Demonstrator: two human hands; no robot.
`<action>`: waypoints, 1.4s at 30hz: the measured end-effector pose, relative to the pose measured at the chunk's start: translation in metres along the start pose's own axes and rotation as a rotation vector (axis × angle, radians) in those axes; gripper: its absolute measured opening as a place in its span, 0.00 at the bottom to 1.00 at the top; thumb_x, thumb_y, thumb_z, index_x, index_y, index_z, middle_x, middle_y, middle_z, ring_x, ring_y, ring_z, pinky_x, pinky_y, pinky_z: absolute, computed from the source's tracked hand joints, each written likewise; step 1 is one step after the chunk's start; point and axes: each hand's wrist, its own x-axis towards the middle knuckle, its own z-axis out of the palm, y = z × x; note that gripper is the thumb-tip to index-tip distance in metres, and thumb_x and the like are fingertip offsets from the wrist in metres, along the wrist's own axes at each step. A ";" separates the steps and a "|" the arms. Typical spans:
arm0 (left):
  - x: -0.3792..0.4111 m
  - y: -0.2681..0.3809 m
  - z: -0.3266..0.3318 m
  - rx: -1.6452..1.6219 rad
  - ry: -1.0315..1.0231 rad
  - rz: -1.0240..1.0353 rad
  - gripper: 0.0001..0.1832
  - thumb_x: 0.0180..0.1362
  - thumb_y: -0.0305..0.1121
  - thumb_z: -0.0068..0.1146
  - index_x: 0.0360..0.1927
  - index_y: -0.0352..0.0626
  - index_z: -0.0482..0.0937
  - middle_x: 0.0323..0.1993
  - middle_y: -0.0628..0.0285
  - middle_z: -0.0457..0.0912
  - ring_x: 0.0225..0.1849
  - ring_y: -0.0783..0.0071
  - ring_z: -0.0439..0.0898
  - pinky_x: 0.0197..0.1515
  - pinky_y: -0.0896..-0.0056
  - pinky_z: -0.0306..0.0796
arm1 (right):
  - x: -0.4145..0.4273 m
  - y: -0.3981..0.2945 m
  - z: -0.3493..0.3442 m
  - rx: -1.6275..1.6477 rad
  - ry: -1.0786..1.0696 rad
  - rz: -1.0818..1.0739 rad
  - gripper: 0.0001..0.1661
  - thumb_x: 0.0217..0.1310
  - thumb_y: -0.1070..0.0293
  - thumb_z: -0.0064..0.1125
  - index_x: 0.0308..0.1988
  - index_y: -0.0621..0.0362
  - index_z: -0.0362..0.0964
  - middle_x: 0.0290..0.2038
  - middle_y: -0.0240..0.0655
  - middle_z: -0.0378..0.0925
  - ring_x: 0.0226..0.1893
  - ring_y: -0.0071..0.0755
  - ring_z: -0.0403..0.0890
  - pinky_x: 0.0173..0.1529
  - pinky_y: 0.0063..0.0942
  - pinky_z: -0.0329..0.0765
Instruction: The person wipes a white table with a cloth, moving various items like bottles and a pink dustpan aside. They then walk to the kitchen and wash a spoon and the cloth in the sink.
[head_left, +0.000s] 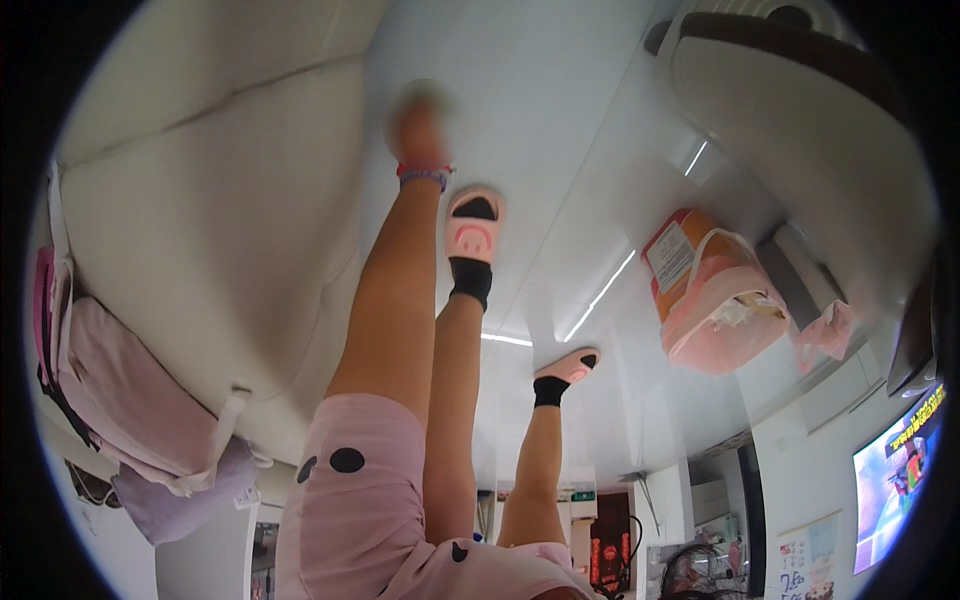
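My left hand (422, 135) reaches toward the top of the view over the pale floor, beside the cream upholstered surface. It is heavily blurred, so its fingers and anything in it cannot be made out. Red and purple bands (424, 177) circle the wrist. Below the hand are two pink slippers (471, 236) with smiling faces, worn over black socks (551, 390). Pink clothing with black spots (360, 495) fills the lower left. My right hand is out of view.
A cream padded seat (225, 202) lines the left, with a pink bag (135, 382) and a lilac cushion (184, 491). An orange-and-pink bag (724, 315) stands on the floor at right. A lit screen (896, 480), a fan (686, 570) and cabinets lie lower right.
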 end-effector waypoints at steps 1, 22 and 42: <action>-0.003 0.001 0.008 0.028 0.005 0.008 0.08 0.50 0.26 0.47 0.34 0.46 0.76 0.30 0.57 0.77 0.32 0.55 0.74 0.36 0.59 0.70 | 0.001 -0.005 -0.010 0.060 -0.184 -0.057 0.24 0.53 0.51 0.44 0.42 0.58 0.57 0.37 0.33 0.59 0.39 0.29 0.63 0.32 0.23 0.60; 0.073 0.095 0.041 -0.114 -0.163 0.263 0.09 0.48 0.24 0.47 0.32 0.46 0.76 0.35 0.62 0.78 0.42 0.62 0.74 0.43 0.66 0.71 | 0.024 -0.050 0.071 1.738 -0.028 0.229 0.28 0.53 0.64 0.49 0.49 0.69 0.51 0.45 0.42 0.61 0.46 0.37 0.66 0.47 0.25 0.64; 0.101 0.081 0.044 0.300 -0.048 0.597 0.12 0.46 0.26 0.52 0.37 0.45 0.73 0.36 0.65 0.75 0.41 0.71 0.75 0.31 0.73 0.76 | 0.027 -0.017 0.016 1.746 -0.097 0.173 0.36 0.47 0.63 0.59 0.50 0.67 0.48 0.43 0.41 0.63 0.42 0.37 0.70 0.44 0.25 0.69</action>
